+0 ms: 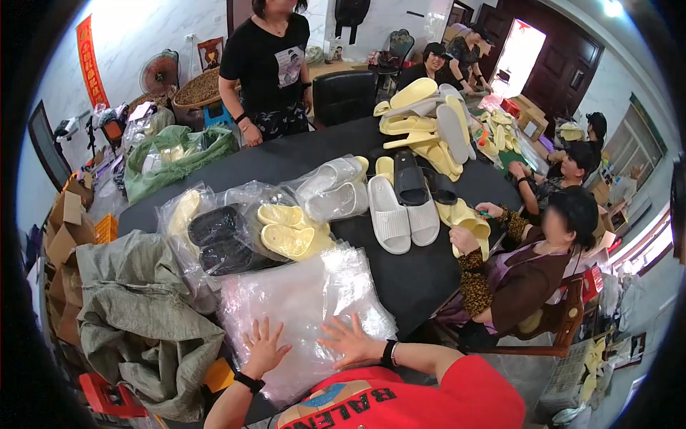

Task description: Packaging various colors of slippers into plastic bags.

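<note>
My left hand (pixel 263 348) and my right hand (pixel 350 339) lie flat with fingers spread on a stack of clear plastic bags (pixel 300 300) at the near edge of a black table (pixel 421 275). Neither hand holds anything. Just beyond the stack lie bagged slippers: a black pair (pixel 221 239), a yellow pair (pixel 287 230) and a white pair (pixel 332 187). A loose white pair (pixel 401 213) and a black slipper (pixel 410 177) rest further right.
A pile of yellow and white slippers (pixel 425 121) rises at the far end. A person sits at the right holding yellow slippers (pixel 468 225); another stands behind the table. A grey-green sack (pixel 143 322) and cardboard boxes (pixel 68 229) sit at my left.
</note>
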Demonstrator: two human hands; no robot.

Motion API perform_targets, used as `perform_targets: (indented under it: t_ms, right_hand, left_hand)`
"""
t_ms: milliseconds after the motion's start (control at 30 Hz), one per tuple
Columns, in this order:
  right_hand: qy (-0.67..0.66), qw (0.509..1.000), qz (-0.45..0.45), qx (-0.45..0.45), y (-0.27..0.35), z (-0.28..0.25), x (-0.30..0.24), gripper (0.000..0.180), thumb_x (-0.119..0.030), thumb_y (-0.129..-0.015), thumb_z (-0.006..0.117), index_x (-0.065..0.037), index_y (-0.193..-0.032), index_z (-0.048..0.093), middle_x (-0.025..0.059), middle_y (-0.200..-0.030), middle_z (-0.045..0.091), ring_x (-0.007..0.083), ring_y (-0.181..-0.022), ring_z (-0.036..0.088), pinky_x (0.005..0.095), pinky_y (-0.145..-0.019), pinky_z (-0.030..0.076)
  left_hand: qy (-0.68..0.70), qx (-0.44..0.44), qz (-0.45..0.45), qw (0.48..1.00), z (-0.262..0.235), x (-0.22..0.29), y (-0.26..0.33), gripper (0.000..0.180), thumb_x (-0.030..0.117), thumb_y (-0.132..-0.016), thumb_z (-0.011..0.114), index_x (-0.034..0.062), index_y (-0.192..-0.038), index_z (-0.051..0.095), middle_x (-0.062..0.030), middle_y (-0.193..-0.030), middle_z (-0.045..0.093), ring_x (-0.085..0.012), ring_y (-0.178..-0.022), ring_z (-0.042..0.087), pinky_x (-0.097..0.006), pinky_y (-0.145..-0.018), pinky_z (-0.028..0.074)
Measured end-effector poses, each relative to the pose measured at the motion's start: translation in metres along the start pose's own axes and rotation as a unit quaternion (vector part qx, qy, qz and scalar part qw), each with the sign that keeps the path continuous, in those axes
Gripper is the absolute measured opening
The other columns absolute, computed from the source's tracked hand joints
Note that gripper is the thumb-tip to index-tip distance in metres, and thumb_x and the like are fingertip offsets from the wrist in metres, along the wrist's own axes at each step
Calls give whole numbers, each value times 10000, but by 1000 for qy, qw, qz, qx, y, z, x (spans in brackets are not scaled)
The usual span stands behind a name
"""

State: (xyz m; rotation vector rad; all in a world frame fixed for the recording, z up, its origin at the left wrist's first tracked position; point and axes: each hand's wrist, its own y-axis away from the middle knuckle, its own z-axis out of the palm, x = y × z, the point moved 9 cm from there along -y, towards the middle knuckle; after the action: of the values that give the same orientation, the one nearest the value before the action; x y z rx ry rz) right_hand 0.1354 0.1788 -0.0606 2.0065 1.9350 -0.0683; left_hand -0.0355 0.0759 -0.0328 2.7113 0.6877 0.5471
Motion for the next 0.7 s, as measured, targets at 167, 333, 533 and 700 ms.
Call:
perform_targets:
  t_ms: [167,333,533,700]
  right_hand:
    - [-9,1000,-5,-6,-1,3,-5,884,-695,-691,512,-266,-1410,229,108,-1495,53,382,-1360,-15,757,-901,-13]
    - [-7,1000,-5,28,-1,4,5,881,-701,-693,502,-253,-1406,243,120,-1487,78,394,-1352,16,757,-899,15]
    - [-26,999,-3,26,-3,-8,3,889,-700,-672,527,-239,-1392,281,118,-1480,117,378,-1354,37,748,-905,33]
    - [-30,1000,3,-6,-6,-11,1,916,-701,-629,561,-260,-1386,294,86,-1488,121,331,-1369,44,732,-935,33]
  left_hand:
    - [50,-81,2,995,-6,-3,3,638,421,-829,571,182,-1369,329,-193,-1433,227,-356,-1332,188,-603,-1005,182]
    - [484,-121,110,859,-115,58,13,534,219,-868,583,23,-1320,378,-153,-1288,458,-253,-1169,452,-360,-979,348]
    - [436,-23,181,881,-147,88,-27,486,235,-883,548,25,-1296,402,-190,-1271,456,-294,-1163,449,-375,-981,341]
    - [35,123,-79,989,-50,22,-84,565,390,-870,491,172,-1365,327,-176,-1417,273,-338,-1320,219,-629,-995,148]
